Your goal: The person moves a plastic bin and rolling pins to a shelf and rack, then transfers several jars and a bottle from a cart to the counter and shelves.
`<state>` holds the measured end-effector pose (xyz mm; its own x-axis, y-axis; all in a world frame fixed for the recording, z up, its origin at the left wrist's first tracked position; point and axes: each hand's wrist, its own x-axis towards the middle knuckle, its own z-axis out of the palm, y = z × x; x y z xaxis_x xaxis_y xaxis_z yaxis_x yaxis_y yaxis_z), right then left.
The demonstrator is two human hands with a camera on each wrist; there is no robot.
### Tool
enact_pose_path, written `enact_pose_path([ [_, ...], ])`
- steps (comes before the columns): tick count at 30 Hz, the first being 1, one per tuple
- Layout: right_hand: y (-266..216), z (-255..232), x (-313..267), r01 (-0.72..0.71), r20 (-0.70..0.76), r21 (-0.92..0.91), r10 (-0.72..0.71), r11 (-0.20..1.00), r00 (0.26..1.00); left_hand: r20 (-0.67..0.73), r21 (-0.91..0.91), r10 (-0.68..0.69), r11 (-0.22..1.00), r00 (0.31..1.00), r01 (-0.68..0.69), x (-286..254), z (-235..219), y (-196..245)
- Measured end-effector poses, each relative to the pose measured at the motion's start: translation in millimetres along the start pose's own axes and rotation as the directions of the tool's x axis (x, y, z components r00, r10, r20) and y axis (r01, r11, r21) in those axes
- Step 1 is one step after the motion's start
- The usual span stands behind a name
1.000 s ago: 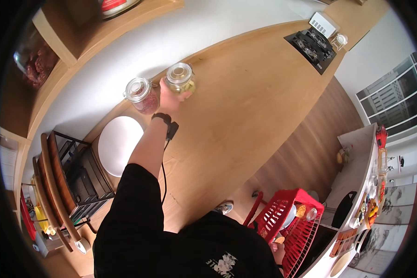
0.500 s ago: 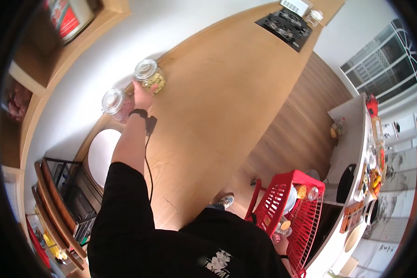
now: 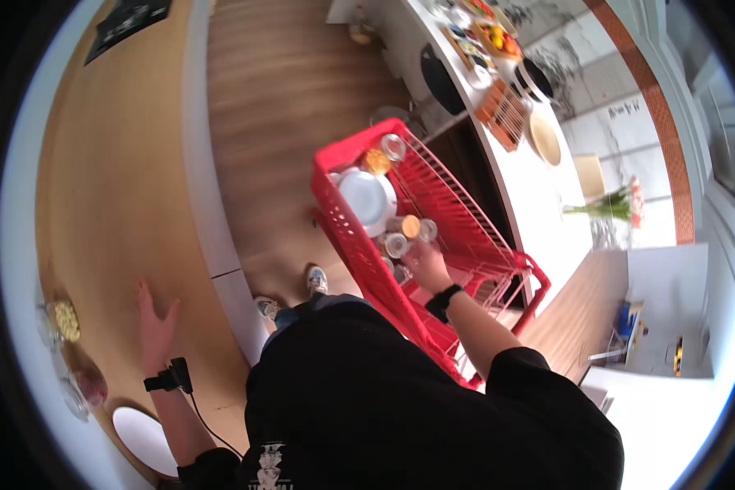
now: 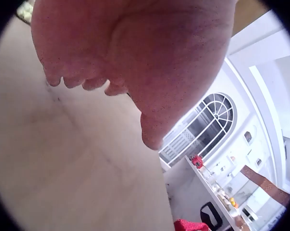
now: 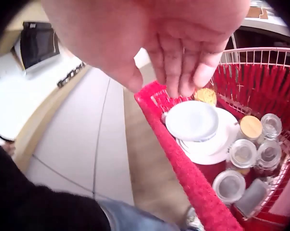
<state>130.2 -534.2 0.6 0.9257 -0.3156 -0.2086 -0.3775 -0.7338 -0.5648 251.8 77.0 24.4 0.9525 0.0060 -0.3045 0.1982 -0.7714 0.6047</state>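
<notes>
My left hand (image 3: 157,331) hovers over the wooden counter (image 3: 126,180) with fingers straight and thumb spread, nothing in it. To its left stand a glass jar with pale yellow-green pieces (image 3: 67,321) and a glass jar with dark red contents (image 3: 91,387). My right hand (image 3: 425,263) reaches into the red shopping cart (image 3: 355,245), right at several glass jars. In the right wrist view its fingers are extended and hold nothing. Below them lie a white bowl (image 5: 192,120) on white plates (image 5: 221,150), clear-lidded jars (image 5: 243,153) and a wooden-lidded jar (image 5: 251,127).
A white plate (image 3: 143,441) leans by the wall at the counter's near end. A black gas stove (image 3: 126,28) sits at its far end. Across the wooden floor (image 3: 269,122), a white counter (image 3: 555,220) carries a dish rack (image 3: 502,114) and fruit.
The view has swung right toward the cart. My left hand has come off the jar of yellow-green pieces, which stays by the wall. My right hand has moved over the jars inside the cart.
</notes>
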Motion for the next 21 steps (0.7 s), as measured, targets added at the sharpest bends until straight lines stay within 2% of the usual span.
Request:
enact_pose_path([
  [1, -0.9, -5.9, 10.6, -0.068, -0.099, 0.072, 0.075, 0.995, 0.992, 0.024, 0.012, 0.016, 1.0, 1.0, -0.016, 2.1, 8.9, 4.7],
  [2, -8.0, -15.5, 22.2, -0.05, -0.207, 0.127, 0.076, 0.991, 0.975, 0.06, 0.158, 0.005, 0.987, 0.998, -0.015, 5.2, 17.6, 4.5],
  [3, -12.8, -30.2, 34.3, -0.002, -0.267, 0.206, 0.058, 0.979, 0.962, 0.091, 0.304, -0.009, 0.953, 0.996, -0.019, 6.9, 27.4, 2.9],
  [4, -11.9, -40.7, 49.8, -0.049, -0.268, 0.374, 0.159, 0.926, 0.95, 0.112, 0.318, -0.003, 0.948, 0.994, -0.033, 9.2, 35.6, -5.2],
  [5, -15.2, -54.9, 63.8, -0.033, -0.307, 0.452, 0.19, 0.892, 0.933, 0.077, 0.383, 0.033, 0.922, 0.996, -0.06, 11.7, 40.6, -18.2],
  [7, 4.3, -72.9, 93.2, 0.04, -0.371, 0.487, 0.165, 0.872, 0.914, 0.052, 0.46, 0.074, 0.884, 0.996, -0.09, 15.2, 41.9, -32.3],
  [8, -5.1, -88.9, 99.6, -0.035, -0.378, 0.382, 0.191, 0.924, 0.906, 0.046, 0.447, 0.069, 0.891, 0.997, -0.082, 15.8, 40.4, -36.0],
  [10, 23.7, -88.0, 122.7, -0.043, -0.401, 0.369, 0.2, 0.929, 0.894, 0.048, 0.444, 0.061, 0.893, 0.997, -0.076, 16.6, 41.8, -30.7],
  [12, 49.4, -80.4, 135.6, -0.14, -0.355, 0.259, 0.229, 0.956, 0.906, 0.059, 0.404, 0.022, 0.914, 0.998, -0.044, 16.0, 37.6, -21.0],
  [15, 105.9, -47.7, 151.9, -0.219, -0.179, 0.154, 0.245, 0.963, 0.953, 0.096, 0.406, -0.045, 0.914, 0.994, 0.002, 17.5, 33.4, -6.4],
  [17, 141.2, -20.1, 155.5, -0.266, -0.112, 0.125, 0.28, 0.956, 0.953, 0.108, 0.404, -0.058, 0.915, 0.993, 0.009, 19.3, 30.8, -6.4],
  [19, 183.3, 11.3, 158.7, -0.362, -0.025, 0.0, 0.362, 0.932, 0.932, 0.115, 0.401, -0.07, 0.916, 0.991, 0.018, 19.0, 29.5, -2.5],
  [21, 201.9, 28.3, 151.1, -0.377, 0.018, -0.066, 0.379, 0.924, 0.925, 0.12, 0.372, -0.081, 0.928, 0.989, 0.031, 17.9, 28.9, 3.2],
])
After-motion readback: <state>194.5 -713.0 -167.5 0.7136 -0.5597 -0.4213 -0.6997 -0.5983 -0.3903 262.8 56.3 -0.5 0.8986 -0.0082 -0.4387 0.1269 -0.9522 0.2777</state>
